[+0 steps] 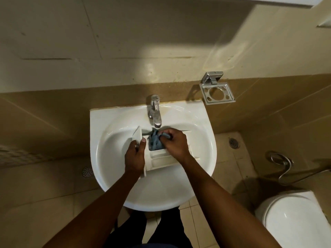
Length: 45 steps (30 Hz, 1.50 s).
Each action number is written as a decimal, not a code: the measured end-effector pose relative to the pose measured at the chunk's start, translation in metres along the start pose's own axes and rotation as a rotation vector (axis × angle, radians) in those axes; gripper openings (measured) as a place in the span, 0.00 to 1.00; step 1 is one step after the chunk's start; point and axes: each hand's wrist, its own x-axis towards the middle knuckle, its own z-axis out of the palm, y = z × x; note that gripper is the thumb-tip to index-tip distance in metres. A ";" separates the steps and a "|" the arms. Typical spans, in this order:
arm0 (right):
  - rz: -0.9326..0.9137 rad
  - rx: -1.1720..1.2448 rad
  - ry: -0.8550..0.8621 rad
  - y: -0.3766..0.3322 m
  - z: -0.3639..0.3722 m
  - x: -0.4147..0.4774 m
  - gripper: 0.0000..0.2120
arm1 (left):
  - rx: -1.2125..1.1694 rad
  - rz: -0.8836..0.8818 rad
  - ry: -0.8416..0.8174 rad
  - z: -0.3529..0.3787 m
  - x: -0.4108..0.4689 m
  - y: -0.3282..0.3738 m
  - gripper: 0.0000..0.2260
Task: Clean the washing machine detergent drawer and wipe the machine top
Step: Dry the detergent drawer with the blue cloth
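Your detergent drawer (161, 158) sits in the sink (111, 115) mid-frame, right below the faucet (155, 111). Left hand (135, 154) grips its front panel, and right hand (174, 143) is bunched around the blue cloth (155, 141) in the upper compartment. Work the cloth into the corners (gunk probably hides there) and brace the drawer firmly.

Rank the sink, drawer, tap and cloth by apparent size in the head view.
1. sink
2. drawer
3. tap and cloth look alike; the cloth is bunched and partly hidden, so unranked.
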 end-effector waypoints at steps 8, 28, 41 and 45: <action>-0.386 -0.228 -0.237 -0.013 0.022 -0.031 0.20 | -0.120 -0.016 -0.151 -0.015 0.013 0.000 0.12; 0.122 -0.034 -0.291 -0.032 0.010 -0.023 0.10 | -0.273 -0.240 -0.217 -0.011 0.029 -0.002 0.19; 0.029 0.024 -0.287 -0.031 0.019 -0.082 0.10 | -0.264 -0.257 -0.198 -0.012 0.031 -0.002 0.19; 0.228 0.091 -0.164 -0.037 0.011 -0.045 0.07 | -0.217 -0.210 -0.204 -0.010 0.029 0.000 0.19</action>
